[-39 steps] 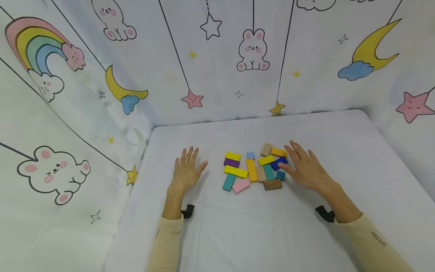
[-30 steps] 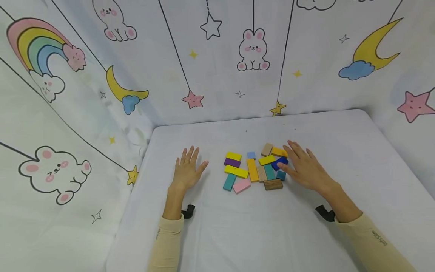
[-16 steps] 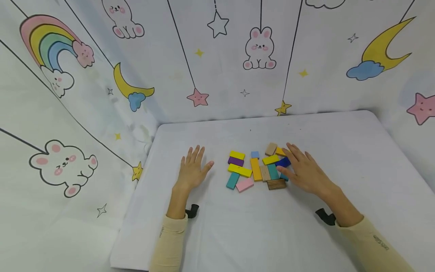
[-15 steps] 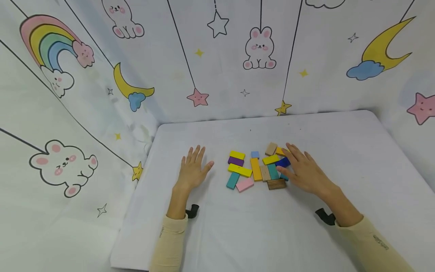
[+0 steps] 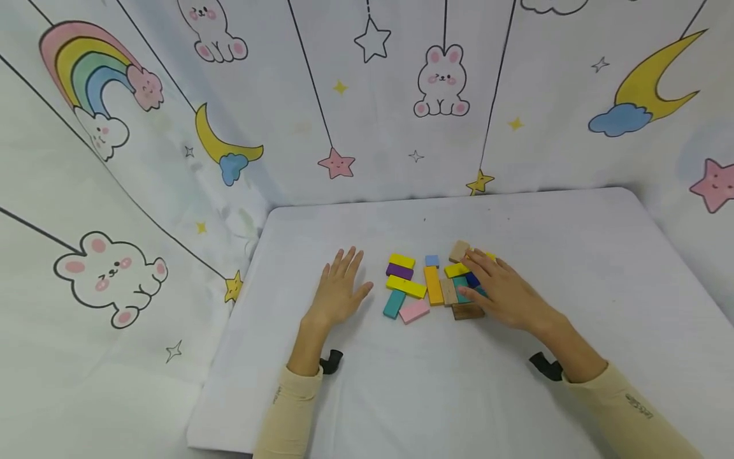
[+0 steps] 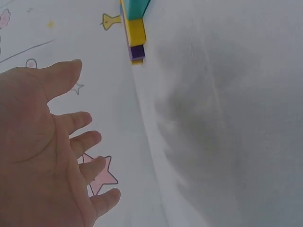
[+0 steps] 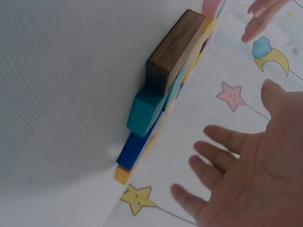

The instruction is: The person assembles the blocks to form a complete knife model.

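In the head view, a group of wooden blocks lies flat on the white table. My left hand (image 5: 338,290) hovers left of it, fingers spread and holding nothing. Nearest to it are a teal block (image 5: 394,304), a purple block (image 5: 399,271) and a long yellow block (image 5: 406,286). My right hand (image 5: 504,290) is over the group's right side, fingers straight, hiding part of it. Beneath or beside it are a dark brown block (image 5: 467,311) and a beige block (image 5: 459,250). The right wrist view shows a dark blue block (image 7: 139,146) and a teal cube (image 7: 147,111), apart from the palm.
Between the hands also lie a pink block (image 5: 414,311), an orange block (image 5: 434,285) and a light blue cube (image 5: 432,261). The white table (image 5: 401,395) meets a patterned curtain (image 5: 275,76) at its back and left.
The head view has shifted slightly. My right hand has moved left, further over the blocks, and my left hand a little right towards them. The blocks have not visibly moved.
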A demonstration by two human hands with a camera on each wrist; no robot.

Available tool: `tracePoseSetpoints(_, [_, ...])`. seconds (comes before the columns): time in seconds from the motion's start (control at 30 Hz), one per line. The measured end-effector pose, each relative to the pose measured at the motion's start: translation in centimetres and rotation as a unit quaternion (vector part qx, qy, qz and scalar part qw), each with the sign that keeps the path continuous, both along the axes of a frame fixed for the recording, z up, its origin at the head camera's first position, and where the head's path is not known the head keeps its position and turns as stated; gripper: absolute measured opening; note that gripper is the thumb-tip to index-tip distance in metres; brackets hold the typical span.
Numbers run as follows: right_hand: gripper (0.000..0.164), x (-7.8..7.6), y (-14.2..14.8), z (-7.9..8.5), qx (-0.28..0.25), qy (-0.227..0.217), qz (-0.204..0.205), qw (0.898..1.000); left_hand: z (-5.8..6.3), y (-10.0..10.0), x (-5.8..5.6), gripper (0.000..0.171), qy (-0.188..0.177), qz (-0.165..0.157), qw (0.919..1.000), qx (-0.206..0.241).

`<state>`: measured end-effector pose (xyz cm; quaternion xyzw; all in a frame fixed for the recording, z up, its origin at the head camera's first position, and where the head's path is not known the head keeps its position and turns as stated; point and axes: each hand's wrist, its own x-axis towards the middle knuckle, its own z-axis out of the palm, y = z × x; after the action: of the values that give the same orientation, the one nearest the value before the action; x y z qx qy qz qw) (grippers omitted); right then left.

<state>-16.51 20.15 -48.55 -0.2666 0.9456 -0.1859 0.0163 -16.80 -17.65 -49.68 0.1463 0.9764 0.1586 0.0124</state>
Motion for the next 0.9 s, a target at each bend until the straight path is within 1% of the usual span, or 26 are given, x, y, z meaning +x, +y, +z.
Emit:
tracePoseSetpoints(0.13, [0.071, -0.2, -0.4, 0.0, -0.009, 0.001, 0.013, 1.0, 0.0, 0.9, 0.4, 0.075, 0.002, -0.029, 0.9996, 0.008])
tracePoseSetpoints(0.37, [0.066, -0.2, -1.1, -0.3, -0.008, -0.006, 0.038, 0.999, 0.1, 2.1, 1.5, 0.076, -0.008, -0.06, 0.9982, 0.002])
tracePoseSetpoints(0.47, [0.068, -0.2, -1.3, -0.5, -0.001, -0.021, 0.058, 0.998, 0.0, 2.6, 1.9, 0.077, -0.01, -0.078, 0.9969, 0.007])
tracePoseSetpoints(0.6, [0.072, -0.1, -1.5, -0.9, 0.008, -0.048, 0.075, 0.996, 0.0, 3.1, 2.4, 0.078, -0.021, -0.098, 0.9949, 0.015])
tracePoseSetpoints(0.73, [0.068, -0.1, -1.9, -1.4, 0.008, -0.057, 0.082, 0.995, -0.1, 3.6, 2.8, 0.077, -0.027, -0.109, 0.9936, 0.01])
tracePoseSetpoints(0.9, [0.068, -0.2, -2.3, -1.9, 0.021, -0.047, 0.093, 0.994, -0.6, 4.1, 3.2, 0.076, -0.037, -0.113, 0.9929, -0.012])
